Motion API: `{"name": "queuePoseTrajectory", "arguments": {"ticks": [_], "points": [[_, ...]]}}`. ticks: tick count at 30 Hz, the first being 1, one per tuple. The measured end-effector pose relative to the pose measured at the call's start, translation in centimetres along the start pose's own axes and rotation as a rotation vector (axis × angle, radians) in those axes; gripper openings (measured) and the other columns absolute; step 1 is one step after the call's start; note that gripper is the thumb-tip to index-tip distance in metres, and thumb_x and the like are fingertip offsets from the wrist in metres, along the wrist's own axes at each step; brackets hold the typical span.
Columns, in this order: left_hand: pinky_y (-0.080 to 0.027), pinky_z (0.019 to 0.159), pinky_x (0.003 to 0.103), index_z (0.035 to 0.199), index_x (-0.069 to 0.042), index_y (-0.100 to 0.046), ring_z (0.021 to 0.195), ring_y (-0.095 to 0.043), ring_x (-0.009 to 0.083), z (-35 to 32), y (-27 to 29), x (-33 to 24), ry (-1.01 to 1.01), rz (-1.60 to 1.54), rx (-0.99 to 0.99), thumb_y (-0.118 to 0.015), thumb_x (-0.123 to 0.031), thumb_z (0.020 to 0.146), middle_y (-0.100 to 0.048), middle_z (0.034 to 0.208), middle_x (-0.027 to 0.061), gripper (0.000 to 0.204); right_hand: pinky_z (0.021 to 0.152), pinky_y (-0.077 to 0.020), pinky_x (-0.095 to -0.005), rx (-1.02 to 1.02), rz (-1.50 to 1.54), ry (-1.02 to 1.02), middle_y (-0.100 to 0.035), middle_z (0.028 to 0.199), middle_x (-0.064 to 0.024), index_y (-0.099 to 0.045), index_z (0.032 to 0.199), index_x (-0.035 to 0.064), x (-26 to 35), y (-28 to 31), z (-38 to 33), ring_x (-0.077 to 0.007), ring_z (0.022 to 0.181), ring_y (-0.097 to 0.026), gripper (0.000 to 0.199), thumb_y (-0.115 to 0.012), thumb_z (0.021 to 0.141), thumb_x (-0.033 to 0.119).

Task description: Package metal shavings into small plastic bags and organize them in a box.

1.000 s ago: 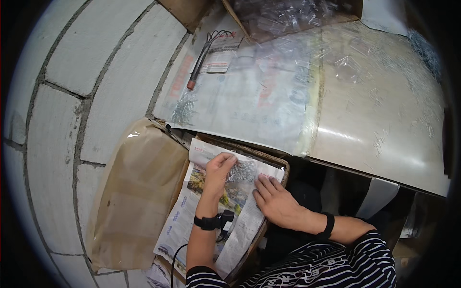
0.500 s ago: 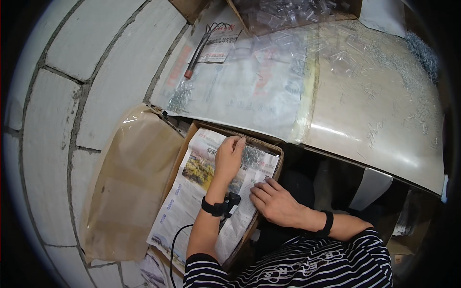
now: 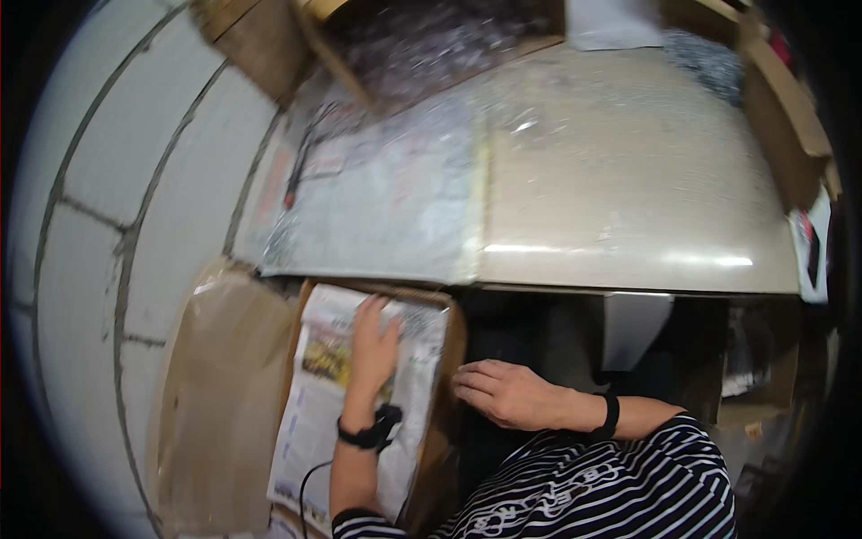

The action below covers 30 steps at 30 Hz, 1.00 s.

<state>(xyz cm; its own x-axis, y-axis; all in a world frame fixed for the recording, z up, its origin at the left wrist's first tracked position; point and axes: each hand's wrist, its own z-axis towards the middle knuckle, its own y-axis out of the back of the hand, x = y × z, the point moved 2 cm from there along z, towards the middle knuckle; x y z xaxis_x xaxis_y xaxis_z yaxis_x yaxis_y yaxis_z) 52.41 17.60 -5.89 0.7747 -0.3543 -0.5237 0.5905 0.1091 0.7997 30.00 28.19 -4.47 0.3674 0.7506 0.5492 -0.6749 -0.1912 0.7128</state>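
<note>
Newspaper (image 3: 305, 427) is lining an open cardboard box (image 3: 452, 346) by the bench (image 3: 628, 207) front; silvery bits (image 3: 424, 325) are lying upper right. Newspaper is probably handling light, limp, tearable: take an edge. Silvery bits likely slippery; pinch singly. Left hand (image 3: 373, 346) is reaching over it, thumb spread from fingers; right hand (image 3: 507, 393) is curving loosely beside the box, grip untellable. Printed sheeting (image 3: 386, 225) is covering bench-left; block wall (image 3: 171, 180) is standing left.
</note>
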Motion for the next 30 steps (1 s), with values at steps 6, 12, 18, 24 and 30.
{"name": "queuePoseTrajectory", "arguments": {"ticks": [6,12,18,24,30], "points": [[-0.05,0.079,0.03,0.103,0.005,-0.061,0.092,-0.061,0.0191,4.9,3.5,-8.3,0.096,-0.35,0.23,-0.058,-0.01,0.086,-0.064,0.1,0.0133,0.023,0.085,-0.0511,-0.0373,-0.052,-0.33,-0.396,-0.051,0.117,-0.0229,-0.053,0.107,-0.0057,-3.6,9.8,-4.4,-0.0368,0.111,-0.052,0.036,-0.059,0.074,0.006],[-0.051,0.075,0.031,0.101,0.004,-0.062,0.088,-0.064,0.0216,14.6,-3.0,-13.1,-0.02,-0.347,0.269,-0.059,-0.01,0.084,-0.065,0.097,0.0139,0.022,0.08,-0.0495,-0.0447,0.033,-0.374,-0.558,-0.06,0.1,-0.0191,-0.061,0.099,0.0031,-14.1,18.3,-3.0,-0.0361,0.101,-0.057,0.024,-0.058,0.077,0.013],[-0.049,0.079,0.036,0.093,0.002,-0.062,0.092,-0.06,0.0316,21.5,-11.2,-18.3,-0.295,-0.218,0.119,-0.065,-0.013,0.08,-0.062,0.098,0.0134,0.019,0.081,-0.0496,-0.0442,-0.041,-0.59,-1.105,-0.061,0.11,-0.022,-0.064,0.101,0.0013,-28.4,30.5,-2.4,-0.0363,0.099,-0.06,0.03,-0.056,0.082,0.024],[-0.044,0.085,0.044,0.09,-0.004,-0.065,0.109,-0.05,0.0305,25.8,-17.4,-19.8,-0.331,0.263,0.185,-0.066,-0.016,0.078,-0.057,0.11,0.01,0.017,0.098,-0.0318,-0.0615,0.233,-0.738,-1.236,-0.038,0.139,-0.0257,-0.037,0.138,0.0051,-32.2,28.2,-1.2,-0.042,0.125,-0.042,0.064,-0.045,0.088,0.044],[-0.039,0.091,0.043,0.084,-0.003,-0.066,0.109,-0.051,0.0292,22.9,-14.6,-19.4,-0.335,0.091,0.118,-0.064,-0.013,0.078,-0.058,0.111,0.0109,0.012,0.105,-0.0233,-0.0595,0.344,-0.769,-0.789,-0.036,0.138,-0.0293,-0.035,0.135,-0.0085,-22.4,22.5,-5.3,-0.045,0.13,-0.032,0.061,-0.045,0.091,0.032]]}}
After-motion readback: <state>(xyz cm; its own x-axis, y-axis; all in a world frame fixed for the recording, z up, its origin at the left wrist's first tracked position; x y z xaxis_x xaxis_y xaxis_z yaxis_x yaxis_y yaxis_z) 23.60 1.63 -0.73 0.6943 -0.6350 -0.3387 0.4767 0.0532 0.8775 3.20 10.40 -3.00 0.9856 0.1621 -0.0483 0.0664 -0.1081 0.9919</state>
